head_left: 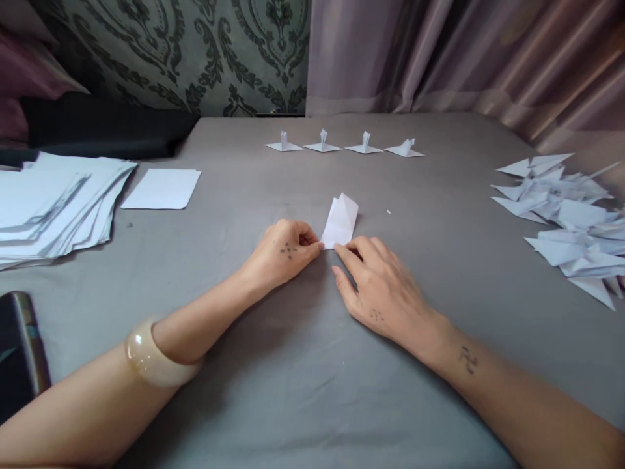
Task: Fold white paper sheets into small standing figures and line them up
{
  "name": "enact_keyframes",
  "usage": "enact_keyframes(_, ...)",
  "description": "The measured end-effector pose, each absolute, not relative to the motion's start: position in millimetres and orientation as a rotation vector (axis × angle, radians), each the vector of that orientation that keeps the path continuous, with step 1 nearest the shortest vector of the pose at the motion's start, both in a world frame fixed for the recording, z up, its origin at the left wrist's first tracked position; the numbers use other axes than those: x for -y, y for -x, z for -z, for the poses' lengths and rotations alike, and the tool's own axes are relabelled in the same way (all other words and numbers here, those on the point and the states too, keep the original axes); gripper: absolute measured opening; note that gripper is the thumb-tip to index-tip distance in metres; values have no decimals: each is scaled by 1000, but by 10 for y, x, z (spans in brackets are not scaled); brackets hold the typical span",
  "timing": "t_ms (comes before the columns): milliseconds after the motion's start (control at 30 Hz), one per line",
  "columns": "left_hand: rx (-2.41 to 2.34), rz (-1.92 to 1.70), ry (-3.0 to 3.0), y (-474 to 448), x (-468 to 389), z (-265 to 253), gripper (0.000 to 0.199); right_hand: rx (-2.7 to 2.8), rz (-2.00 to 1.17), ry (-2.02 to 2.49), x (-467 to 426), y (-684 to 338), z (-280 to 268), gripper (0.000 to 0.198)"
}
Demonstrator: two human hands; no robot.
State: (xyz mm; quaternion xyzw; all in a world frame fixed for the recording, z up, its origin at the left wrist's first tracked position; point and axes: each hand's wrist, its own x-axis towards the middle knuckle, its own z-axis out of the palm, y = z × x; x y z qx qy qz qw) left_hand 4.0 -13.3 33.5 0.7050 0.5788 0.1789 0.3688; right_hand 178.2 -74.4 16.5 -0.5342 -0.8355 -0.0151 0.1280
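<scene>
A small folded sheet of white paper (340, 223) lies on the grey cloth in front of me, with a flap standing out at its upper right. My left hand (286, 251) pinches its lower left corner between thumb and forefinger. My right hand (378, 277) rests at the lower right of the paper, its forefinger touching the bottom edge. The thumb of that hand is held apart, and the other fingers lie loosely bent on the table. Fingertips of the left hand are partly hidden behind its thumb.
Several folded paper figures (323, 142) stand in a row at the back. A heap of folded paper pieces (576, 208) lies at the right. At the left are a stack of white sheets (58, 202), a smaller square pile (161, 189) and a dark phone-like object (22, 352).
</scene>
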Motion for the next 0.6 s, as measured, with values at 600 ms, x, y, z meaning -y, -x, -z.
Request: enact_keyframes(600,-1580,-644,-1649,87,-15,-242,29,2538,111,1536,743,-1753,-224,40)
